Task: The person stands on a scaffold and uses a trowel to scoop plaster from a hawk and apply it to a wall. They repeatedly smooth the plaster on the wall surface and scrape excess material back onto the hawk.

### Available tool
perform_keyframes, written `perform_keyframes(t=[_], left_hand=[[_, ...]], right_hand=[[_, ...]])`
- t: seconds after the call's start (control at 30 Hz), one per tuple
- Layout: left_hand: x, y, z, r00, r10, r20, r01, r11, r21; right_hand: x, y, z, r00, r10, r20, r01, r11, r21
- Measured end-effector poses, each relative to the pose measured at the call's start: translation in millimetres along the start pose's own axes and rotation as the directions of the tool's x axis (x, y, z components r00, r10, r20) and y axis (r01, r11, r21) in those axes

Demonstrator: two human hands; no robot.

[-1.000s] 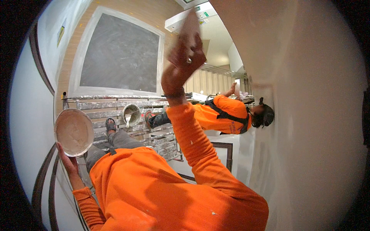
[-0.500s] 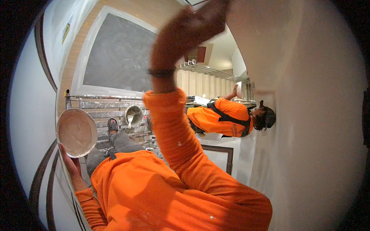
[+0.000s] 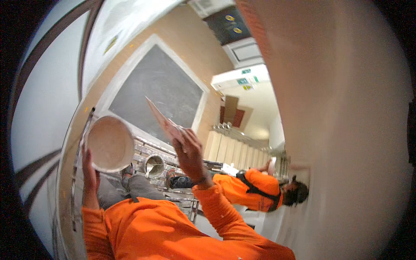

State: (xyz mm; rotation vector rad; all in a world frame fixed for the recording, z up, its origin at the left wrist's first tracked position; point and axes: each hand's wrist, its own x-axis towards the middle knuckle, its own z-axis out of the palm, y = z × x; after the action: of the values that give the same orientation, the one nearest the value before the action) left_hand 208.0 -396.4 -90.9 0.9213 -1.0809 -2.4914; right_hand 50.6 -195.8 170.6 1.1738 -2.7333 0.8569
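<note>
My left hand is closed around the side of a round bucket, tilted so its inside shows. A smooth, pale pinkish filling compound lies in it. To the right of the bucket, my right hand grips a flat, broad filling knife, seen nearly edge-on and smeared with the same pale stuff. Its thin end points up and left, apart from the bucket. My fingers hide the grip end, and motion blurs it somewhat.
Below me is a paint-spattered slatted platform with a second bucket on it. A co-worker in an orange top is at the right. A large pale smooth surface fills the right side. Beyond the platform lies a grey rectangular panel.
My right hand has come down from the pale surface at the upper right toward the bucket, bringing the filling knife into sight. The bucket sits slightly further right in view, and the whole view has turned.
</note>
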Motion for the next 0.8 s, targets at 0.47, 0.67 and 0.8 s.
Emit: perform_keyframes(t=[0.47, 0.67, 0.8], left_hand=[[-40.5, 29.9, 128.8, 0.989, 0.145, -0.008, -0.141, 0.973, 0.183], [-31.4, 23.9, 144.5, 0.943, 0.327, -0.065, -0.274, 0.871, 0.407], [-36.7, 18.9, 135.1, 0.906, 0.391, -0.159, -0.275, 0.832, 0.481]], right_hand=[[22.8, 11.4, -4.1, 0.79, -0.354, 0.5, 0.538, 0.791, -0.29], [20.1, 42.6, 10.0, 0.688, -0.192, 0.699, 0.546, 0.773, -0.325], [24.3, 30.6, -0.7, 0.687, -0.178, 0.704, 0.459, 0.858, -0.232]])
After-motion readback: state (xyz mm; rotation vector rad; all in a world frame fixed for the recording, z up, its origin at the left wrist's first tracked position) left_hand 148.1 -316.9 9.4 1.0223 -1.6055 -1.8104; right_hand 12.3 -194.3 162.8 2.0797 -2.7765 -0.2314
